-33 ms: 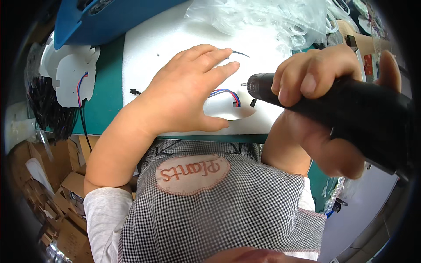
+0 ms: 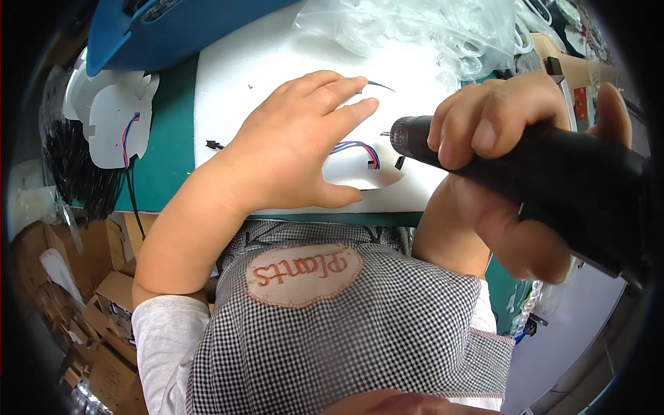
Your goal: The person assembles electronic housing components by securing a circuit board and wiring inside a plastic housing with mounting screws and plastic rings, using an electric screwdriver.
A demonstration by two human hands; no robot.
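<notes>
My left hand (image 2: 297,142) lies spread over a white panel (image 2: 346,176) on the white foam sheet, its fingers and thumb apart. The hand covers much of the panel. Between thumb and forefinger, red, blue and black wires (image 2: 360,144) run to a small connector (image 2: 373,164) on the panel. My right hand (image 2: 508,124) is wrapped round a black electric screwdriver (image 2: 560,183). The tool lies nearly level, its thin bit (image 2: 386,134) pointing left over the panel. Whether the bit touches anything cannot be made out. A black plug (image 2: 214,144) shows beside my left wrist.
White foam sheet (image 2: 228,83) covers part of the green mat (image 2: 173,131). A blue bin (image 2: 159,38) stands far left, above similar white panels with wires (image 2: 114,131) and a black cable bundle (image 2: 83,173). A clear bag of tubing (image 2: 415,31) lies at the back. Cardboard boxes (image 2: 90,270) sit lower left.
</notes>
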